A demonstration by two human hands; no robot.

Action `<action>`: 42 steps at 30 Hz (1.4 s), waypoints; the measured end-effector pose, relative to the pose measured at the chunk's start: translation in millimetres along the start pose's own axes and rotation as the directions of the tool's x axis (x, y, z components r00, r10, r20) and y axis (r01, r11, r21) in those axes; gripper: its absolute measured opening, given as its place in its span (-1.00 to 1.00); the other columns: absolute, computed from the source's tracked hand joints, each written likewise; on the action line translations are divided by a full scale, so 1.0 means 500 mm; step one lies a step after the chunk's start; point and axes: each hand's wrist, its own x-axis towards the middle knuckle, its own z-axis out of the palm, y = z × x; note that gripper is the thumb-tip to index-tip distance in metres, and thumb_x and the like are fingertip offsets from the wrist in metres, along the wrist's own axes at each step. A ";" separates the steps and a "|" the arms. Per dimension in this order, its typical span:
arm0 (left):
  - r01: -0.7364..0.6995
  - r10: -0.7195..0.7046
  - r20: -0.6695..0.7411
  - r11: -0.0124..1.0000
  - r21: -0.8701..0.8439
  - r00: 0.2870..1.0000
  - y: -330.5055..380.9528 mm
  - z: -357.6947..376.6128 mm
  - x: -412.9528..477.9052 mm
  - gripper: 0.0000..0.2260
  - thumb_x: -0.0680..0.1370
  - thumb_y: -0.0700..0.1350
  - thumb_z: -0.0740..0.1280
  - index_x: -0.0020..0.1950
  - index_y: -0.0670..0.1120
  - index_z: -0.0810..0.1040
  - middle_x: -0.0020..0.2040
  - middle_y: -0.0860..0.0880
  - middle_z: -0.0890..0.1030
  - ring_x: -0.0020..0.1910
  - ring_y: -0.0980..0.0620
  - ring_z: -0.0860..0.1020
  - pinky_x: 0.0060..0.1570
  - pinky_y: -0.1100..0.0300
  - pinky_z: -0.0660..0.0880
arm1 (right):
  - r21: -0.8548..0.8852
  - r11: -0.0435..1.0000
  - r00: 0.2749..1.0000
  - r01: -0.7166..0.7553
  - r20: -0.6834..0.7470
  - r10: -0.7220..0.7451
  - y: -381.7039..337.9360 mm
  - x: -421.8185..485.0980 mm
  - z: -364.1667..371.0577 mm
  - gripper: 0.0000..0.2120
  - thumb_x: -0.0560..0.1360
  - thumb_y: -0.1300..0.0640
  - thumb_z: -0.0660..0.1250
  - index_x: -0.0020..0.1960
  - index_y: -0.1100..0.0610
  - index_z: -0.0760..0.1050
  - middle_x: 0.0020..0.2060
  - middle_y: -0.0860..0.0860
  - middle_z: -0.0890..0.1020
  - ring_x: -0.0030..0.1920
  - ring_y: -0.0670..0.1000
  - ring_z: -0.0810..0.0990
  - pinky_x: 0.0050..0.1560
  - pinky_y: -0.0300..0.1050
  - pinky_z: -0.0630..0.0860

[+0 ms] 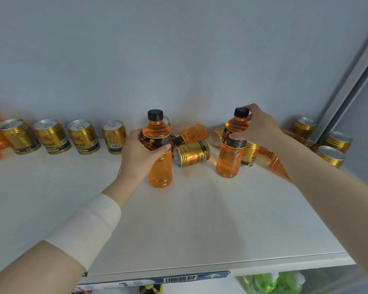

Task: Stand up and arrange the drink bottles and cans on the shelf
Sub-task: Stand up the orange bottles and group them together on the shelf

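Hands (140,153) (257,128) gripping bottles (159,172) (228,162), white shelf (189,219) (grey wall (179,60))

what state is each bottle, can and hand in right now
left bottle, upright, gripped by left hand
right bottle, upright, gripped near cap by right hand
middle bottle, lying down
middle can, lying down
bottle under right arm, lying down
four left cans, upright
far right cans, upright
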 end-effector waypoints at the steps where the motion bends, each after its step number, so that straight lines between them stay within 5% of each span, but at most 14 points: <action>1: 0.003 -0.003 0.006 1.000 -0.004 1.000 0.005 0.007 -0.007 -0.50 0.32 -0.04 0.54 0.18 -0.15 0.49 0.03 0.02 0.55 0.00 0.09 0.49 -0.12 0.33 0.33 | 0.040 0.999 1.000 -0.009 -0.014 0.009 0.004 -0.004 0.007 -0.32 0.35 0.14 0.48 0.37 0.14 0.23 0.23 0.11 0.47 0.07 0.05 0.43 -0.06 -0.14 0.35; 8: 0.028 -0.024 0.054 0.996 -0.081 0.998 0.012 0.025 -0.025 -0.41 0.33 -0.08 0.53 0.28 -0.13 0.38 0.08 0.07 0.46 0.07 0.13 0.44 0.03 0.27 0.34 | 0.427 0.904 0.968 -0.032 -0.213 0.135 0.057 -0.069 0.103 -0.19 0.28 0.14 0.54 0.41 0.14 0.21 0.22 0.01 0.45 0.15 -0.07 0.43 0.11 -0.19 0.35; 14: 0.083 -0.064 0.156 0.990 -0.117 0.986 0.004 0.014 -0.016 -0.32 0.33 -0.07 0.52 0.37 -0.09 0.30 0.20 0.07 0.44 0.18 0.13 0.41 0.09 0.28 0.35 | 0.484 0.868 0.834 -0.112 -0.429 0.347 0.062 -0.086 0.230 -0.13 0.21 0.16 0.59 0.39 0.23 0.22 0.31 0.19 0.28 0.34 0.14 0.29 0.24 -0.15 0.28; 20: 0.091 -0.078 0.171 0.993 -0.070 0.982 -0.001 0.008 -0.002 -0.40 0.31 -0.03 0.53 0.29 -0.09 0.42 0.19 -0.01 0.57 0.18 0.04 0.52 0.19 0.11 0.46 | 0.557 0.806 0.742 -0.201 -0.450 0.496 0.055 -0.065 0.257 -0.23 0.24 0.12 0.56 0.31 0.27 0.26 0.24 0.19 0.40 0.32 0.16 0.33 0.26 0.00 0.32; 27: 0.087 -0.081 0.072 0.992 -0.088 0.994 0.013 -0.029 -0.033 -0.38 0.27 0.04 0.55 0.27 -0.06 0.46 0.17 0.01 0.59 0.17 0.03 0.54 0.21 0.00 0.49 | 0.555 0.822 0.860 -0.127 -0.352 0.370 0.060 -0.113 0.222 -0.44 0.31 0.07 0.52 0.24 0.15 0.42 0.09 0.05 0.55 0.08 0.02 0.50 0.09 -0.13 0.41; 33: 0.062 -0.067 -0.041 0.992 -0.109 0.997 0.048 -0.153 -0.053 -0.54 0.33 -0.03 0.52 0.17 -0.09 0.50 0.06 0.00 0.62 0.08 0.04 0.58 0.08 0.16 0.49 | 0.647 0.761 0.986 -0.044 -0.096 0.138 -0.059 -0.179 0.191 -0.65 0.32 0.07 0.51 0.06 0.07 0.51 -0.13 -0.10 0.60 -0.13 -0.15 0.53 -0.10 -0.22 0.44; 42: 0.031 -0.039 -0.154 0.998 -0.052 0.987 -0.018 -0.486 -0.088 -0.63 0.34 -0.01 0.52 0.07 -0.01 0.50 -0.04 0.09 0.60 -0.05 0.17 0.56 -0.13 0.38 0.43 | 0.785 0.615 0.976 -0.068 0.179 -0.121 -0.376 -0.303 0.315 -0.78 0.33 0.14 0.49 -0.07 -0.03 0.54 -0.09 -0.04 0.66 0.04 0.03 0.61 0.04 -0.06 0.54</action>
